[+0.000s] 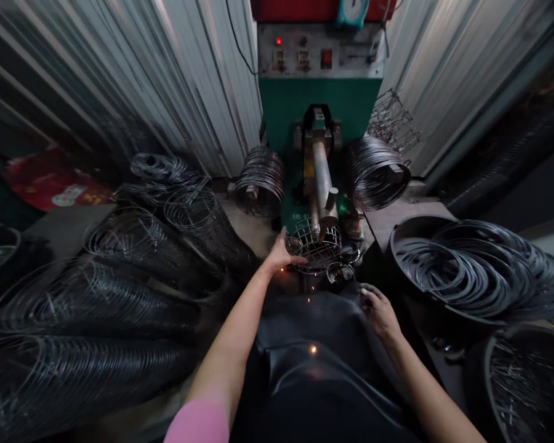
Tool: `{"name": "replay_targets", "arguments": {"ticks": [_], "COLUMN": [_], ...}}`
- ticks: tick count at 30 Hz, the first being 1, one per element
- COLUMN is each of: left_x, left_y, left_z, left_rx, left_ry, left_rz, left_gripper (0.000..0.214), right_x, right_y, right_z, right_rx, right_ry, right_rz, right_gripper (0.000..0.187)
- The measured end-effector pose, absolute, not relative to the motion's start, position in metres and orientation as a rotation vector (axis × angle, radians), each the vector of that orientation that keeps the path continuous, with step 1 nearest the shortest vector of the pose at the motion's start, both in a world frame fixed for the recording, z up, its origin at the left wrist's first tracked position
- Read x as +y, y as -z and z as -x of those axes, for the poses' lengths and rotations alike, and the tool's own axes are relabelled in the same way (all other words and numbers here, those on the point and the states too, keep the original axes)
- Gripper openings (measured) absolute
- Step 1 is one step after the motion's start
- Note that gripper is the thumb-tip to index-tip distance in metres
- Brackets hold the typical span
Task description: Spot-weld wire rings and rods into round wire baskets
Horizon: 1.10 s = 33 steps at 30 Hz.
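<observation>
My left hand [282, 253] grips the rim of a small round wire basket [317, 247] that sits under the metal arm [322, 178] of a green welding machine [318, 104]. Sparks glow just below the basket and on the dark apron [314, 363] over my lap. My right hand [377, 309] rests lower, at the apron's right edge, fingers curled around a thin wire piece [362, 290] that I can barely make out. A small wire ring [338, 271] lies between the basket and my right hand.
Long stacks of finished wire baskets [96, 295] fill the left side. Coils of wire rings [260, 179] hang on both sides of the machine. A dark tub of loose wire rings [480, 271] stands at right, another tub [530, 381] below it. Corrugated metal walls [189, 80] close in behind.
</observation>
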<state>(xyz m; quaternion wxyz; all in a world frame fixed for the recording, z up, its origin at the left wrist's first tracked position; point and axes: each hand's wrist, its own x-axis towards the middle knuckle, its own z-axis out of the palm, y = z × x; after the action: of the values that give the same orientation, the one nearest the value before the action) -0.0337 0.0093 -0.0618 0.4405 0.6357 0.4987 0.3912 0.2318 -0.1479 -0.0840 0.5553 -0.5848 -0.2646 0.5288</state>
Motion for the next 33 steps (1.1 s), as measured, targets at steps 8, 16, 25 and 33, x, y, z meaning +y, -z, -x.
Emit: {"name": "replay_targets", "arguments": {"ticks": [8, 16, 25, 33], "left_x": [-0.003, -0.067, -0.092, -0.089], "left_y": [0.095, 0.033, -0.010, -0.007], "left_z": [0.032, 0.040, 0.003, 0.005], "left_rx": [1.061, 1.439, 1.494, 1.456], "left_ry": [-1.239, -0.922, -0.595, -0.634], "left_rz": [-1.278, -2.012, -2.336, -2.290], "left_gripper": [0.100, 0.098, 0.091, 0.090], "right_x": [-0.172, -0.131, -0.111, -0.119], "right_y": [0.117, -0.006, -0.005, -0.008], "right_z": [-0.238, -0.200, -0.166, -0.182], "right_rx": [-1.430, -1.855, -1.874, -2.052], "right_ry": [-0.800, -1.005, -0.700, -0.902], "right_rz": [1.678, 1.478, 1.532, 1.247], "right_gripper": [0.024, 0.019, 0.014, 0.023]}}
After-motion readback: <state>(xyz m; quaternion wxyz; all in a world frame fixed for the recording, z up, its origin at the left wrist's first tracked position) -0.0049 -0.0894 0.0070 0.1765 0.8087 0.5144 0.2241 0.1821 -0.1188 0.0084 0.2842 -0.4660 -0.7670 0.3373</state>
